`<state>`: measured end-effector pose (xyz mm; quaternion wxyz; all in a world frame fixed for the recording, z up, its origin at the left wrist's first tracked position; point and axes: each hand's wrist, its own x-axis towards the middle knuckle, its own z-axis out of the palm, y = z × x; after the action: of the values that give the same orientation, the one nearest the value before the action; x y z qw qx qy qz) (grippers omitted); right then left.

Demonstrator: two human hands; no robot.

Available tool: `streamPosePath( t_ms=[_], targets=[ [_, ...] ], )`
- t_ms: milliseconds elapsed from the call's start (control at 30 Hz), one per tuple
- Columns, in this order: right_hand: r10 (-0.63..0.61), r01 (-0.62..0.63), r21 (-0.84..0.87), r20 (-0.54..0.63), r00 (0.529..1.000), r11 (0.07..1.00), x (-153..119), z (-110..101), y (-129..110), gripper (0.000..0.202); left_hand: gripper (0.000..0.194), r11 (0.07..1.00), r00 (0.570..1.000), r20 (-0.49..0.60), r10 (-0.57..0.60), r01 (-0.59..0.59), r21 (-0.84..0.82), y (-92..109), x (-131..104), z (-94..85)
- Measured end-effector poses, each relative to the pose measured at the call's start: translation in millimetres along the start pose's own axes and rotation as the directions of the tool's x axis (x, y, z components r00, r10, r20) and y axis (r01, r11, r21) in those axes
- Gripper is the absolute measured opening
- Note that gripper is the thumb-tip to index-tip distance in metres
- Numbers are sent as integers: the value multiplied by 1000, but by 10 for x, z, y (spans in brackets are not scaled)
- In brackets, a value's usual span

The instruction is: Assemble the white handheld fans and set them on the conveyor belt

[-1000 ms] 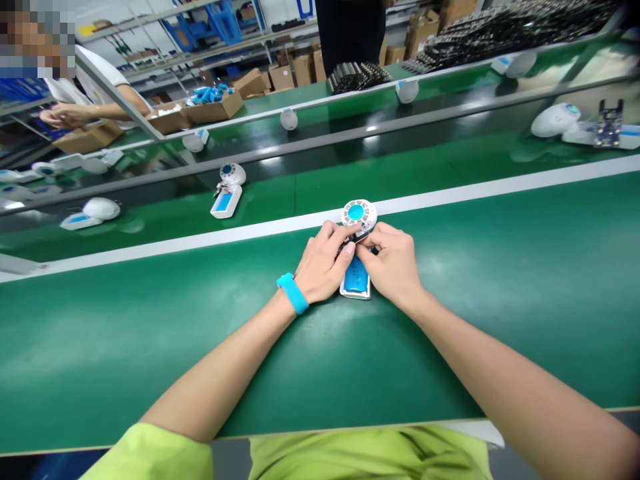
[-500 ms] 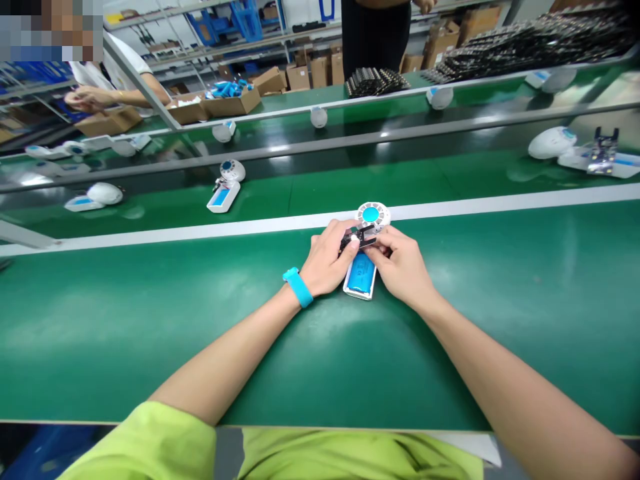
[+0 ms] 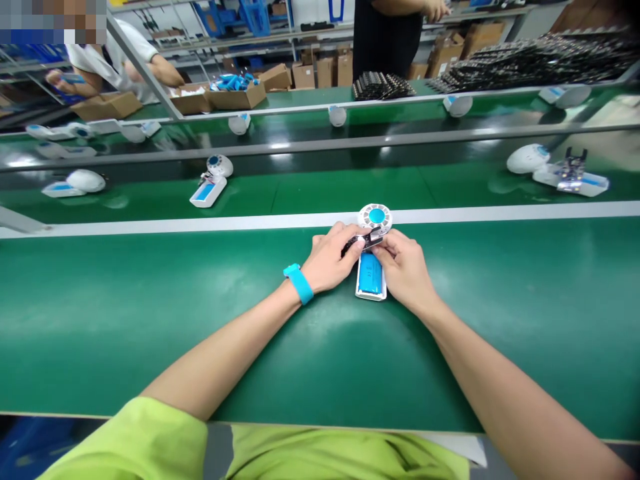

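In front of me on the green bench lies a white device housing (image 3: pixel 359 293) with a blue battery pack (image 3: pixel 370 272) in its lower half. Its round head (image 3: pixel 376 216), with a blue disc in the middle, rests over the bench's white edge strip. My left hand (image 3: pixel 334 257), with a blue wristband, pinches a dark circuit board (image 3: pixel 373 238) above the joint between the two parts. My right hand (image 3: pixel 404 264) is closed at the board's right end, beside the housing; what its fingertips grip is hidden.
Beyond the white strip (image 3: pixel 225 224), a green conveyor belt carries similar white devices (image 3: pixel 209 190), one with a board standing on it (image 3: pixel 573 172). A metal rail (image 3: pixel 280 148) crosses behind. Further back are cardboard boxes (image 3: pixel 239 99), stacked circuit boards (image 3: pixel 383 85) and two people.
The belt's devices have shifted left relative to the bench. The housing sits slightly further right and straighter. Both hands stay at the board, which is tilted more.
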<state>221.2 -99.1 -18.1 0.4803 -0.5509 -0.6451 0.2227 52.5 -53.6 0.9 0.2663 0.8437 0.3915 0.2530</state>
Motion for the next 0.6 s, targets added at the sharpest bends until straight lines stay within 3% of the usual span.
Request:
streamPosePath(
  t_ms=[100, 167, 233, 300, 400, 500, 567, 600],
  targets=[
    [-5, 5, -3, -4, 1000, 1000, 0, -1, 10, 17, 35, 1000, 1000, -23, -17, 17, 1, 18, -5, 26],
    [-28, 27, -56, -23, 999, 998, 99, 63, 25, 19, 36, 999, 993, -108, -35, 33, -27, 13, -22, 50],
    [-100, 89, -174, -56, 993, 981, 320, 192, 54, 22, 41, 996, 962, -260, -82, 68, -63, -9, -37, 74],
    [-196, 159, -320, -85, 977, 934, 635, 352, 94, 26, 45, 991, 905, -408, -123, 92, -95, -43, -43, 96],
    [-261, 172, -450, -144, 955, 876, 1098, 468, 206, 26, 43, 986, 864, -481, -150, 93, -140, -91, -48, 119],
    [-250, 111, -476, -238, 939, 872, 1335, 145, 485, 30, 37, 972, 879, -436, -192, 109, -208, -127, -62, 135],
    [-205, 7, -496, -347, 915, 869, 1340, -353, 766, 34, 33, 962, 894, -393, -213, 121, -245, -142, -73, 140],
    [-136, -138, -498, -474, 870, 856, 1306, -654, 914, 34, 30, 959, 902, -373, -217, 125, -256, -147, -78, 139]
  ],
)
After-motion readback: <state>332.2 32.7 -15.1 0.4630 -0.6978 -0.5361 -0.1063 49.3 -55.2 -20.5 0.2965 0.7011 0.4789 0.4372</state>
